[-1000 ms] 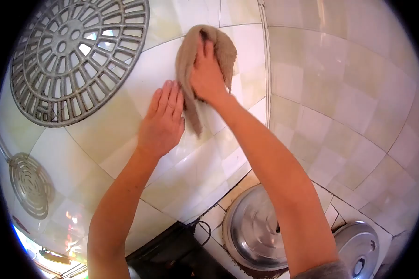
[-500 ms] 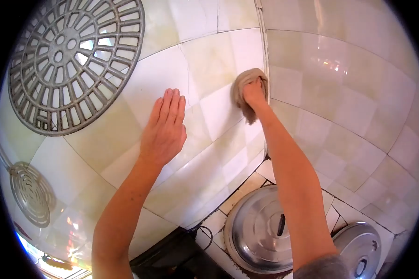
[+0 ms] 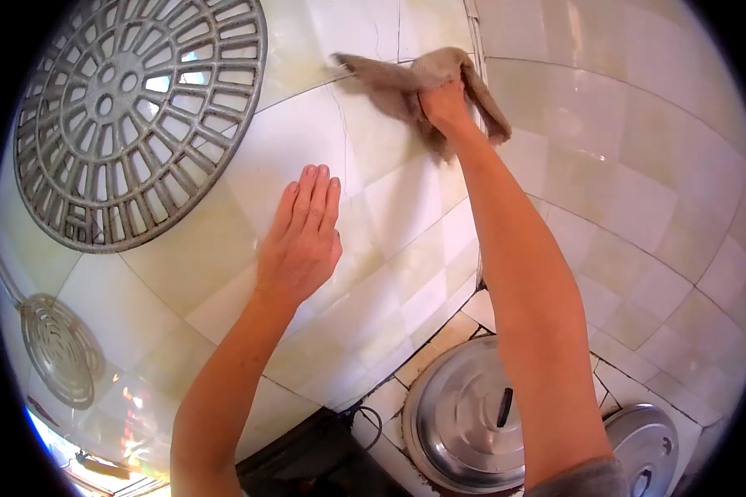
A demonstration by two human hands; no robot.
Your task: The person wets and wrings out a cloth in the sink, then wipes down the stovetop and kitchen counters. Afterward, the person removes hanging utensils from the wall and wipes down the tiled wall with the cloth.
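Observation:
A brown cloth [image 3: 389, 81] is bunched in my right hand [image 3: 445, 106], near the corner where two tiled walls meet. One end of the cloth stretches out to the left and another hangs at the right. The fingertips of that hand are hidden in its folds. My left hand [image 3: 300, 240] rests flat against the tiled wall [image 3: 298, 132], lower and further left, with straight fingers and nothing in it.
At the upper left hangs a round metal grate [image 3: 141, 108], with a slotted skimmer [image 3: 58, 352] below it. Below my right forearm are a large metal lid [image 3: 460, 414], a smaller lid [image 3: 646, 447] and a black appliance [image 3: 323, 464] with a cable.
The cloth first went right and down to the corner with my right hand, then back up, and it now spreads out wider. My left hand has left the cloth's edge and sits slightly lower.

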